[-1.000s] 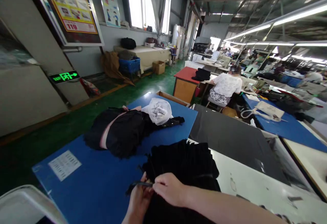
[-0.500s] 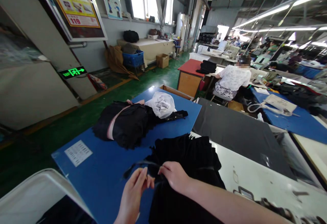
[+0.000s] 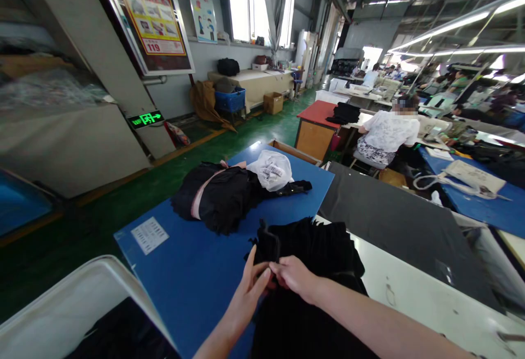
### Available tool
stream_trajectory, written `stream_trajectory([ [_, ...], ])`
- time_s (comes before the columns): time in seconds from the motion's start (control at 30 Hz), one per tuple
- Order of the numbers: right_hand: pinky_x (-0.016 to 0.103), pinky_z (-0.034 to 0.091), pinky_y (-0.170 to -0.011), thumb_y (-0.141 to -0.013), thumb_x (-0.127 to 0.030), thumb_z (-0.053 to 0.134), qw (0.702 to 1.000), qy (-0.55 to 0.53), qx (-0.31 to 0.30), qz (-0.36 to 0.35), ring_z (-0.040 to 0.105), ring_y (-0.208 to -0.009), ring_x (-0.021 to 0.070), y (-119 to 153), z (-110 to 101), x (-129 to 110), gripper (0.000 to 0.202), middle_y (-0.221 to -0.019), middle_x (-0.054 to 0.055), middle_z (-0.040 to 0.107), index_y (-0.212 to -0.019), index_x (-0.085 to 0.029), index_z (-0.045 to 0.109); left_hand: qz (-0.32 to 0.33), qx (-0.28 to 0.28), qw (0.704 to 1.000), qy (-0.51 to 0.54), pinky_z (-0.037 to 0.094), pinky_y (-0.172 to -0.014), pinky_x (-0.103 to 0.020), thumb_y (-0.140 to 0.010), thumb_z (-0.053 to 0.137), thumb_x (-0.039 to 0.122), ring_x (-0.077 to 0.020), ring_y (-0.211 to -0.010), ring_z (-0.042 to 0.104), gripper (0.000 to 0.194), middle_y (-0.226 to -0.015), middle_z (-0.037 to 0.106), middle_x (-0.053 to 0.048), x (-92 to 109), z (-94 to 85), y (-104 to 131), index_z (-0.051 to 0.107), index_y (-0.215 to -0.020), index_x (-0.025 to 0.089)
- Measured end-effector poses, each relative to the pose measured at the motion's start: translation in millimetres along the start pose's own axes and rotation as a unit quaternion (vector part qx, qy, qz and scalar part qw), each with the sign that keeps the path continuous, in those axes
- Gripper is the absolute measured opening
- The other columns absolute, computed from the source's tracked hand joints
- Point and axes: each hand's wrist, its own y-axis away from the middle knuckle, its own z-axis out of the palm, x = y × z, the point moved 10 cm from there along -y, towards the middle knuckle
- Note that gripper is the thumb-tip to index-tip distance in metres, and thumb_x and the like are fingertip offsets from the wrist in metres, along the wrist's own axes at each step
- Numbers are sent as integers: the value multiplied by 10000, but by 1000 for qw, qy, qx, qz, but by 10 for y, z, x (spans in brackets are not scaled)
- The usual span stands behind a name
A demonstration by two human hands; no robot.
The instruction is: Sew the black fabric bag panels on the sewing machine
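A bundle of black fabric pieces point(image 3: 324, 241) lies in front of me, partly on the blue board and partly over the white table. A black fabric strip point(image 3: 268, 241) stands up in a loop at its left side. My right hand point(image 3: 294, 277) is closed, thumb and finger pinching the strip against the bundle. Close by on the left, my left hand point(image 3: 249, 282) meets its fingertips and grips the strip too, index finger pointing up. The strip's ends between the fingers are hidden.
On the blue board point(image 3: 184, 271) lie another black bundle point(image 3: 223, 198) tied with a pink band and a white plastic bag point(image 3: 270, 170). A white bin point(image 3: 110, 271) with dark cloth stands at lower left. Beyond the dark grey sheet point(image 3: 394, 228), a person point(image 3: 388, 135) sits at a sewing machine.
The strip, stretched out to the left before, now stands up in a loop. My left hand has moved up and right against my right hand. The camera view has turned slightly left.
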Motion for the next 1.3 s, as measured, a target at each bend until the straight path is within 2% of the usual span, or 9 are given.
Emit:
stream_trajectory([
  [0.1,216,295,-482,-872,-388,547,1000,0,-10,8,378,-440,69,4,-4,15,428,-456,-40,443,-516,-153,512,11,43,993,-110,437,-663,-295,-823,515,547,-172,-662,576,572,-758,644,-5,-30,-131,270,516,-1258,175],
  [0.23,213,381,-534,-748,-310,675,998,9,-55,-5,505,-510,89,55,20,-66,208,-562,-14,587,-643,-131,670,9,-27,981,-191,404,-660,-259,-881,440,480,-160,-691,553,329,-726,620,0,48,25,501,609,-811,206],
  [0.37,219,444,-580,-646,-201,697,989,58,-126,-51,549,-551,102,147,82,-238,109,-609,-12,623,-719,-124,721,-29,-87,987,-135,428,-628,-259,-868,437,518,-153,-593,532,356,-604,581,16,-134,144,523,580,-792,201],
  [0.5,191,413,-561,-603,-41,610,972,134,-161,-103,534,-556,96,250,154,-415,129,-569,-41,584,-626,-139,690,12,-43,999,-13,460,-893,-342,-787,566,423,-223,-923,627,308,-962,692,-57,-71,35,290,622,-994,202],
  [0.63,175,373,-549,-612,50,526,906,329,-186,-190,530,-584,95,367,252,-610,248,-611,-50,579,-637,-164,650,22,-143,989,27,451,-942,-388,-714,656,294,-248,-937,637,271,-968,715,-58,-2,329,158,671,-960,181],
  [0.73,202,364,-547,-689,-7,581,836,478,-142,-228,557,-615,125,370,202,-703,176,-669,-22,619,-713,-170,642,16,-142,989,47,467,-923,-401,-721,680,370,-254,-908,652,313,-933,724,-66,-98,410,146,675,-959,167],
  [0.9,274,429,-685,-875,-165,584,714,596,-59,-363,589,-816,187,392,284,-745,50,-871,65,668,-896,-148,626,-1,-34,996,78,493,-886,-404,-757,636,476,-262,-922,649,442,-939,717,-80,-305,269,130,652,-1057,151],
  [1.03,299,432,-755,-945,-174,487,710,585,42,-389,553,-813,176,313,206,-671,148,-860,50,628,-860,-155,607,-31,14,994,100,549,-812,-392,-770,609,468,-242,-918,665,472,-1099,680,-78,-333,220,96,611,-1150,189],
  [1.3,292,390,-691,-951,-228,499,709,572,87,-402,514,-757,167,354,121,-734,224,-772,36,589,-752,-171,587,-15,40,999,25,576,-616,-397,-722,600,479,-269,-743,687,375,-813,712,-78,-289,152,-21,659,-908,159],
])
